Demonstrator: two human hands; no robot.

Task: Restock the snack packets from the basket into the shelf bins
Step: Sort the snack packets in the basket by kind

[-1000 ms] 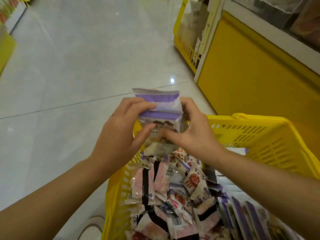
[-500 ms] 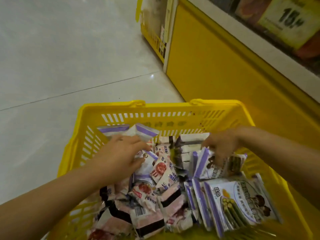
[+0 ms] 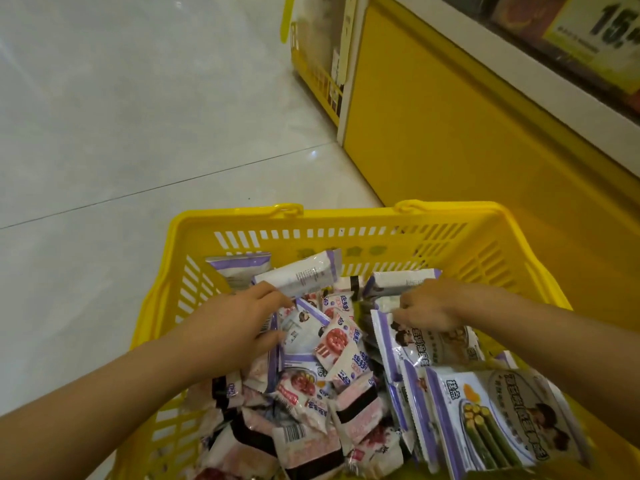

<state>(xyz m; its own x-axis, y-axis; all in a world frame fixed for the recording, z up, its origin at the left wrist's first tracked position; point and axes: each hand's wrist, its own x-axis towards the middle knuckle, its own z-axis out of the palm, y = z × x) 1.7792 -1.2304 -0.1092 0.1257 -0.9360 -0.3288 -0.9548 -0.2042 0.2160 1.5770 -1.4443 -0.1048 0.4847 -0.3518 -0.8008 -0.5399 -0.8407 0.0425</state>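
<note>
Head camera looks down on a yellow basket that takes the lower half of my picture, from 4 o'clock round to 8 o'clock, and the snack packets lie in it in a loose heap. Both bare arms reach into it from the bottom corners. The left hand sits at the 9 o'clock side of the heap. Its fingers and thumb are curled round a purple-edged packet, of which I see only a strip with a barcode. A long white packet lies tilted just beyond its fingertips, toward 12 o'clock. The right hand is at the 3 o'clock side, fingers bent down on the top edge of an upright purple packet. I cannot tell if it really pinches this packet or only touches it. More purple packets stand in a row toward 5 o'clock, the nearest one printed with green sticks. Pink-and-black packets are piled at 6 o'clock. Beyond the basket, a yellow shelf unit runs from 12 o'clock to 3 o'clock, with a yellow price tag at 1 o'clock. A pale tiled floor fills the side from 9 to 12 o'clock.
</note>
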